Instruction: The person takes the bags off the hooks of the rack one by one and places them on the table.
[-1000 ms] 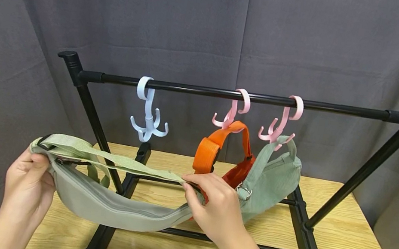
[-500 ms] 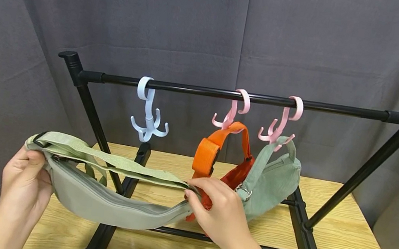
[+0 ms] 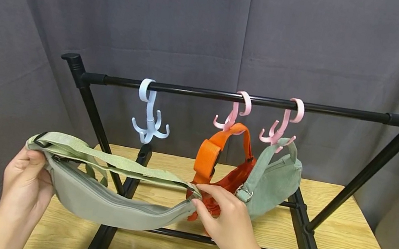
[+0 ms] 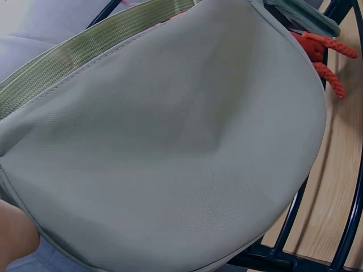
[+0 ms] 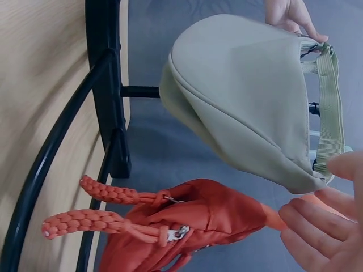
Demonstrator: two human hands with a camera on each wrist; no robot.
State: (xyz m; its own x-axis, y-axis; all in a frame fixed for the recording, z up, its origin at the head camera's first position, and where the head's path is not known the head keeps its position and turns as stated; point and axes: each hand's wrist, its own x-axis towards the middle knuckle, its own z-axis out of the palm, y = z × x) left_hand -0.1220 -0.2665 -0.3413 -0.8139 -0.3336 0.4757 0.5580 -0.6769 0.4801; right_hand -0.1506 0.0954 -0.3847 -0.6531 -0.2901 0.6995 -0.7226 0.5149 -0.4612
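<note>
A grey-green waist bag (image 3: 108,208) with a pale green webbing strap (image 3: 130,167) is stretched level between both hands, in front of the rack. My left hand (image 3: 26,184) grips its left end, thumb on the near side. At the other end my right hand (image 3: 226,216) pinches the strap end and bag corner between thumb and fingertips. In the right wrist view the remaining fingers (image 5: 317,235) of that hand spread below the bag. Just behind the right hand hangs an orange-red bag (image 3: 238,176). The bag's smooth back panel (image 4: 187,141) fills the left wrist view.
A black rack (image 3: 196,92) stands on a wooden table (image 3: 345,243). From its top bar hang a light blue hook (image 3: 150,123) with nothing on it and two pink hooks (image 3: 231,116), one bearing the orange-red bag, the other a green corduroy bag (image 3: 276,184). Grey curtain (image 3: 200,20) stands behind.
The waist bag and left hand have shifted slightly left. My right hand has slid a little right along the strap to the bag's corner, and the head view has tilted slightly.
</note>
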